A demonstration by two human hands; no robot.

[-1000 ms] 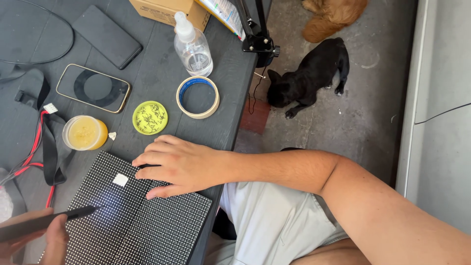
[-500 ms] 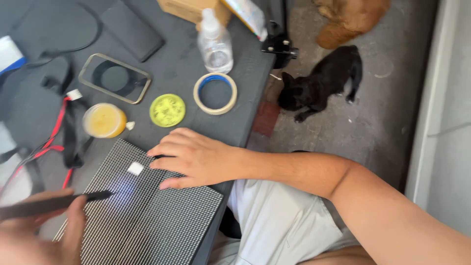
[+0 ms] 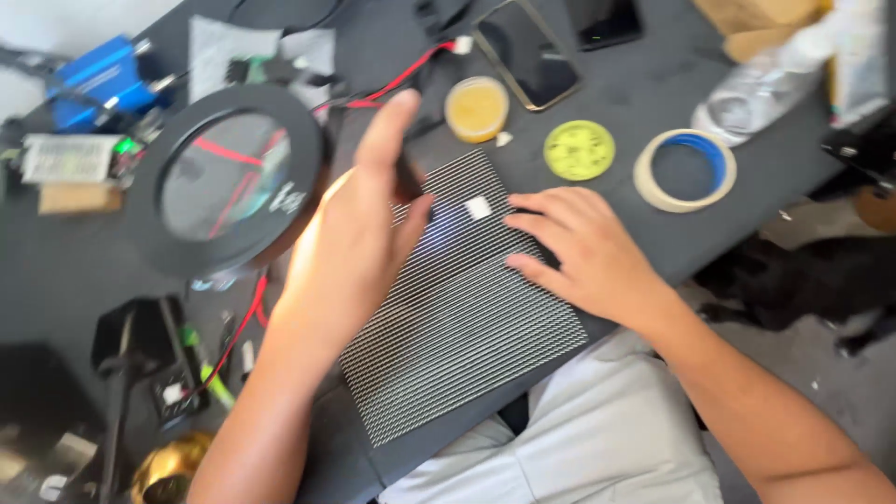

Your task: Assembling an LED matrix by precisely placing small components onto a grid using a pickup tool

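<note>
Right hand [image 3: 583,250] flat on the right part of the dotted grid panel [image 3: 467,299], fingers [image 3: 537,219] spread and pressing down, probably to keep the board from sliding. Left hand [image 3: 350,233] over the panel's far-left edge, index finger pointing far, the rest curled around a thin dark tool [image 3: 408,177]; tool mostly hidden under the palm, tip not visible, exact pinch hard to tell. Panel lying flat at the near edge of the dark table [image 3: 84,271], tilted diagonally, near corner hanging toward the lap. Small white square [image 3: 477,207] stuck on the panel between the two hands, just beside a bright glint.

Left of the panel: round magnifier lamp [image 3: 224,182] with black ring, close enough for viewing work. Far side: yellow tub of paste [image 3: 476,108], phone [image 3: 527,56] beside it, green round disc [image 3: 580,149], roll of masking tape [image 3: 684,170], all within reach. Clear plastic bottle [image 3: 747,103] lying far right, blurred. Red wires [image 3: 401,79] running from far side past the lamp. Blue box [image 3: 98,79] far left. Black dog [image 3: 812,280] on the floor at right.
</note>
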